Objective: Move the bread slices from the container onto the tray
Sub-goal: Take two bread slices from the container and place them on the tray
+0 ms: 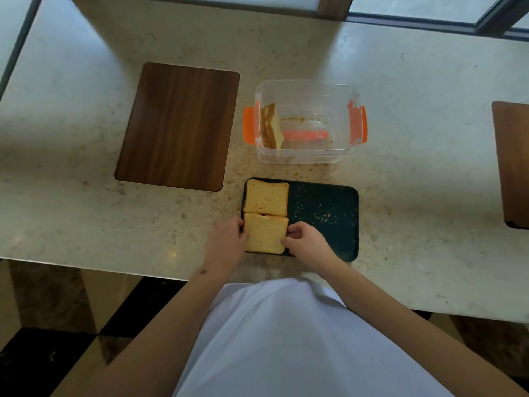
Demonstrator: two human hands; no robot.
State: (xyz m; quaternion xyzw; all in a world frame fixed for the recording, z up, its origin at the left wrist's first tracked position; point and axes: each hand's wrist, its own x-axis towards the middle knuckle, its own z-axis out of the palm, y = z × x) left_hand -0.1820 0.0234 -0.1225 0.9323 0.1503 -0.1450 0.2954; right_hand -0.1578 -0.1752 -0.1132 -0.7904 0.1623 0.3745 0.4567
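- Step in hand: setting the near bread slice (265, 232) flat on the dark tray (326, 213), pinched at its side edges between left hand (226, 243) and right hand (305, 239)
- Its crusted top edge abuts the far slice (266, 200) just beyond the fingers; nearly square, no clear long axis
- Next, judged: let go, reach ahead to the clear container (307, 121), where remaining slices (270, 126) stand on edge against its left wall

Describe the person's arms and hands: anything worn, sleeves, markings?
Both forearms are bare, with no sleeves in view. The left hand and right hand wear no gloves, rings or watch. A small dark mark sits near the left wrist. A white garment covers the torso.
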